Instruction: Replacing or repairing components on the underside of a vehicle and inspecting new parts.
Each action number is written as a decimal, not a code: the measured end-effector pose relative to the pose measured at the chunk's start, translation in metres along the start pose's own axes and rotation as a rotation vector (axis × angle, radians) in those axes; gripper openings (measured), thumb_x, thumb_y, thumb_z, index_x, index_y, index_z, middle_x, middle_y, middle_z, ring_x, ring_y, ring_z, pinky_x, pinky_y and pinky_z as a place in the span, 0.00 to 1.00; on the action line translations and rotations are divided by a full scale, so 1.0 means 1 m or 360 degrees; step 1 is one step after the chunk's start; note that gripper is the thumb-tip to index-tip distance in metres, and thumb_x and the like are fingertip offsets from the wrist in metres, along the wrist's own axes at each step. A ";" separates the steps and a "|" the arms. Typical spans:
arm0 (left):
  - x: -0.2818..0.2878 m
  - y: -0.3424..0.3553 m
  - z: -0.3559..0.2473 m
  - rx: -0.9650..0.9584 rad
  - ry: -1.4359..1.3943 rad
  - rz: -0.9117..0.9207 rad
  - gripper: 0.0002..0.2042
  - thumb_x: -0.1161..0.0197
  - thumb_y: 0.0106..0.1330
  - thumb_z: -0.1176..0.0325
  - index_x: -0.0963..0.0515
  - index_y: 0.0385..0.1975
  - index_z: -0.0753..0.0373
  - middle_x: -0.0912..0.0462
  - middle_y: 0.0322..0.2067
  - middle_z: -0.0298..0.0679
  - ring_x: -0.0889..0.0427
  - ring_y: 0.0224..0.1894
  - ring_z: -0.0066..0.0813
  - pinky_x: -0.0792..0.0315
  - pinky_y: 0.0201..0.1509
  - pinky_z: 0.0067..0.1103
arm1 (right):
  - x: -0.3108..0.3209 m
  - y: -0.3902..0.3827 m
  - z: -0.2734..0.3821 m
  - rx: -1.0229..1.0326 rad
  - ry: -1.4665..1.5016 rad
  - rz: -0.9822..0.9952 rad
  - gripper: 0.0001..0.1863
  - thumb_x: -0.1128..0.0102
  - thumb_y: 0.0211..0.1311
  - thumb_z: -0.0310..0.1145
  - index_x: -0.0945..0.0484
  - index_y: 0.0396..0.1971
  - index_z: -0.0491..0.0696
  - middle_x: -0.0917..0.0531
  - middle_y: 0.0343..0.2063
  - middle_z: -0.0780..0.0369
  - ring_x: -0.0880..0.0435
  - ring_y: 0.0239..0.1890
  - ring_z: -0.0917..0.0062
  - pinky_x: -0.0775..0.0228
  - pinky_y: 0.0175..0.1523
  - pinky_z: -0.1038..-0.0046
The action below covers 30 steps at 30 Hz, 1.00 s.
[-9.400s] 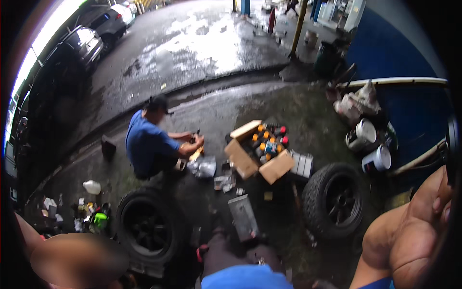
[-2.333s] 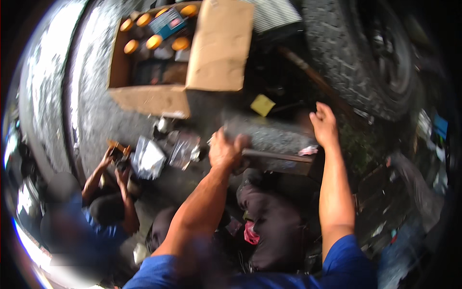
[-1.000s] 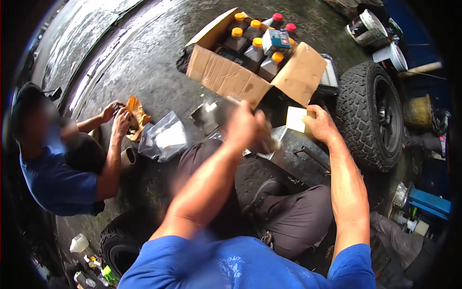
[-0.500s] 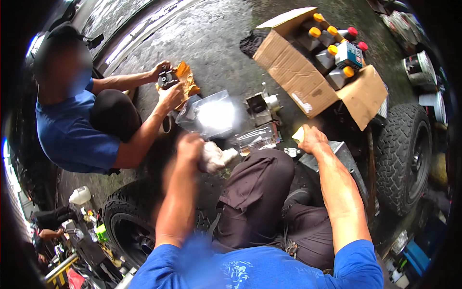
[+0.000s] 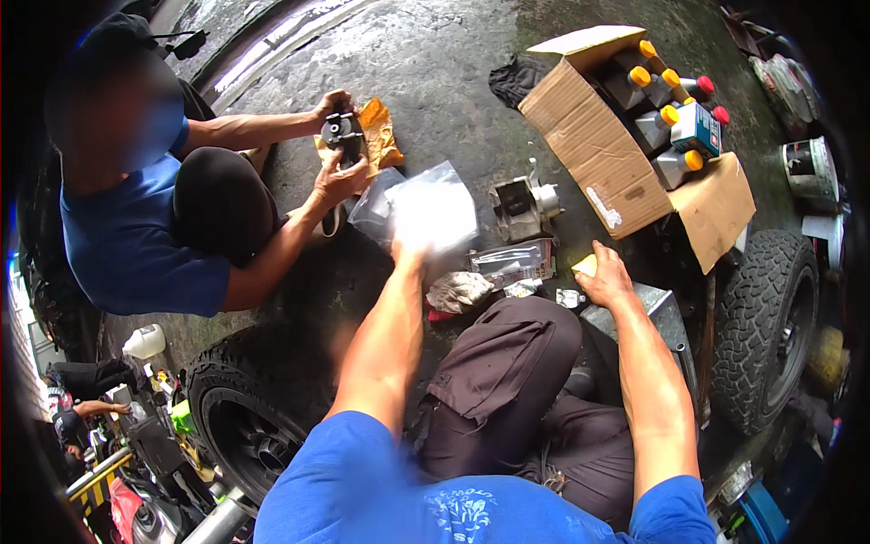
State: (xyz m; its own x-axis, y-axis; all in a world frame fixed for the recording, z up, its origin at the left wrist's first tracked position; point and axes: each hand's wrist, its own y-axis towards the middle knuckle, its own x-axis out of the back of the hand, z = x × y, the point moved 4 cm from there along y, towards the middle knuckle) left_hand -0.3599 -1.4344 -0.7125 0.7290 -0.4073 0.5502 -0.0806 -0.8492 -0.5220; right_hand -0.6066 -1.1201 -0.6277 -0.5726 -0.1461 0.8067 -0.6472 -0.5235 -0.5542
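Observation:
My left hand (image 5: 412,252) reaches to the near edge of a clear plastic bag (image 5: 459,181) on the floor. Strong glare washes out its fingers and the bag's middle, so a grip cannot be made out. Closed on a small pale yellow piece (image 5: 587,266), my right hand (image 5: 609,279) is just beyond a grey metal box (image 5: 645,313). By my knee lies a crumpled white cloth bundle (image 5: 459,292), next to a clear flat package (image 5: 512,261). A metal housing (image 5: 524,204) stands beyond the package.
At left, a co-worker's hands (image 5: 343,177) hold a dark round part (image 5: 341,131) beside torn orange-brown paper (image 5: 379,131). An open cardboard box (image 5: 594,150) of bottles stands at far right. Tyres (image 5: 766,331) flank me, one (image 5: 245,417) at lower left. Dark cloth (image 5: 518,82) lies behind the box.
My left hand has gone from beside the white cloth bundle forward to the plastic bag. My right hand keeps the yellow piece. The whole view has shifted slightly.

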 end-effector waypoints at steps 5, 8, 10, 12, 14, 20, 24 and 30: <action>-0.041 -0.061 -0.071 -0.0886 -0.0066 0.0313 0.17 0.40 0.62 0.71 0.24 0.50 0.69 0.16 0.39 0.44 0.19 0.38 0.23 0.26 0.43 0.20 | 0.031 -0.009 0.024 0.0056 0.0783 0.0136 0.40 0.34 0.54 0.44 0.38 0.63 0.43 0.30 0.59 0.49 0.30 0.61 0.59 0.35 0.62 0.61; -0.064 -0.142 -0.137 -0.1368 -0.0133 0.0432 0.10 0.38 0.58 0.70 0.20 0.38 0.63 0.19 0.35 0.47 0.21 0.40 0.45 0.27 0.44 0.32 | 0.045 -0.013 0.012 0.0101 0.1295 0.0185 0.40 0.32 0.55 0.47 0.37 0.62 0.41 0.25 0.56 0.52 0.24 0.55 0.63 0.31 0.59 0.64; -0.047 -0.174 -0.169 -0.1830 -0.0136 0.0488 0.08 0.36 0.57 0.76 0.19 0.37 0.62 0.22 0.28 0.46 0.21 0.34 0.42 0.26 0.40 0.28 | 0.064 -0.026 0.055 0.0031 0.2142 0.0539 0.36 0.35 0.59 0.45 0.37 0.62 0.42 0.23 0.51 0.53 0.21 0.51 0.62 0.28 0.55 0.61; -0.036 -0.198 -0.184 -0.2167 -0.0195 0.0841 0.11 0.33 0.53 0.77 0.20 0.36 0.62 0.21 0.33 0.43 0.21 0.41 0.44 0.26 0.44 0.30 | 0.079 -0.029 0.080 0.0169 0.2552 0.0688 0.29 0.38 0.62 0.42 0.33 0.59 0.45 0.22 0.49 0.59 0.22 0.47 0.72 0.26 0.49 0.64; -0.028 -0.217 -0.195 -0.2398 -0.0171 0.1111 0.12 0.32 0.51 0.78 0.21 0.36 0.62 0.20 0.34 0.43 0.22 0.49 0.45 0.25 0.50 0.30 | 0.094 -0.025 0.095 0.0497 0.2840 0.0383 0.16 0.48 0.66 0.28 0.29 0.54 0.45 0.22 0.46 0.62 0.22 0.47 0.73 0.25 0.48 0.69; -0.006 -0.212 -0.197 -0.2183 -0.0259 0.0908 0.12 0.34 0.50 0.80 0.21 0.36 0.64 0.19 0.35 0.44 0.19 0.46 0.41 0.25 0.48 0.28 | 0.123 -0.044 0.078 0.0619 0.3119 0.0398 0.23 0.51 0.63 0.24 0.35 0.59 0.42 0.23 0.49 0.57 0.22 0.52 0.69 0.29 0.58 0.65; 0.002 -0.222 -0.216 -0.2093 -0.0100 0.0776 0.17 0.30 0.49 0.76 0.22 0.41 0.64 0.20 0.40 0.45 0.20 0.47 0.41 0.26 0.50 0.28 | 0.133 -0.058 0.066 0.0661 0.3248 0.0456 0.24 0.51 0.62 0.24 0.37 0.60 0.42 0.24 0.51 0.56 0.23 0.53 0.68 0.30 0.60 0.64; -0.015 -0.251 -0.232 -0.2257 -0.0030 0.0926 0.19 0.31 0.49 0.73 0.23 0.43 0.63 0.20 0.40 0.47 0.19 0.42 0.46 0.23 0.44 0.30 | 0.146 -0.091 0.067 0.0868 0.2894 0.0214 0.24 0.47 0.65 0.34 0.34 0.58 0.38 0.24 0.52 0.57 0.23 0.52 0.68 0.34 0.60 0.66</action>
State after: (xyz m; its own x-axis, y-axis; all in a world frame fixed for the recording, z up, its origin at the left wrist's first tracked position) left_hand -0.5080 -1.2932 -0.4382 0.3751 -0.7918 0.4821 -0.9030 -0.1946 0.3829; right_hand -0.5976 -1.1499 -0.4458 -0.5951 0.5421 -0.5933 -0.5606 -0.8090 -0.1769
